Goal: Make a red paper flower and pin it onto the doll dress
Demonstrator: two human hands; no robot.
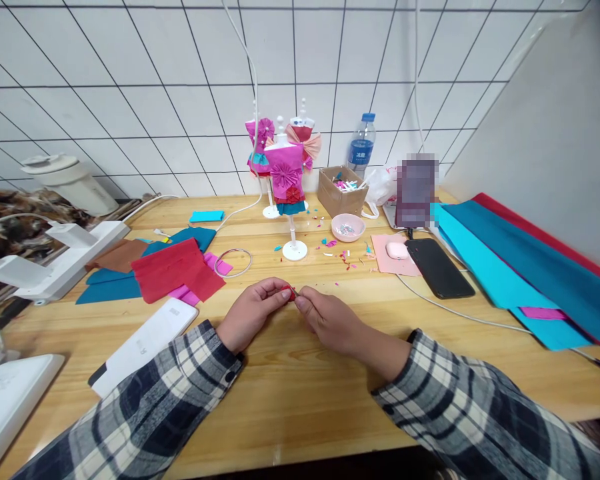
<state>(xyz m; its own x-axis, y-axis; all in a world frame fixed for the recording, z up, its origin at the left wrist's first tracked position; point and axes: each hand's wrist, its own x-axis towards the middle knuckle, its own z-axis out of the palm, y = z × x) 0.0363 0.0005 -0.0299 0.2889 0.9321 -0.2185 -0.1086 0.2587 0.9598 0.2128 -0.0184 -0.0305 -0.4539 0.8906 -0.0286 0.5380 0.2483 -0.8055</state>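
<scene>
Item: one small red piece, apparently paper or cloth (289, 289), held above the middle of the light wooden counter (300, 393), between two bare hands in black-and-white plaid sleeves (175, 387).

Left hand (254, 311): grip clamped on the red piece, thumb and fingers pinching it.

Right hand (329, 321): grip closed, fingertips together at the piece's right edge; whether on the piece itself or on a slim dark item there is too small to tell.

Beyond the hands: one miniature white dress form in a magenta bodice with rosette, red flower and teal skirt (286, 175), upright on a round base; two more dressed forms behind it. To their right, one open brown cardboard box of scraps (341, 197); in front of it, one shallow pale-pink bowl of small bits (349, 219). Coloured snippets lie scattered nearby.

Left side: red crinkled sheet (173, 270) over teal ones; thin silver hoop (233, 275) just beside.

Right side: black smartphone (440, 268), lying flat; long turquoise sheet (485, 257).
</scene>
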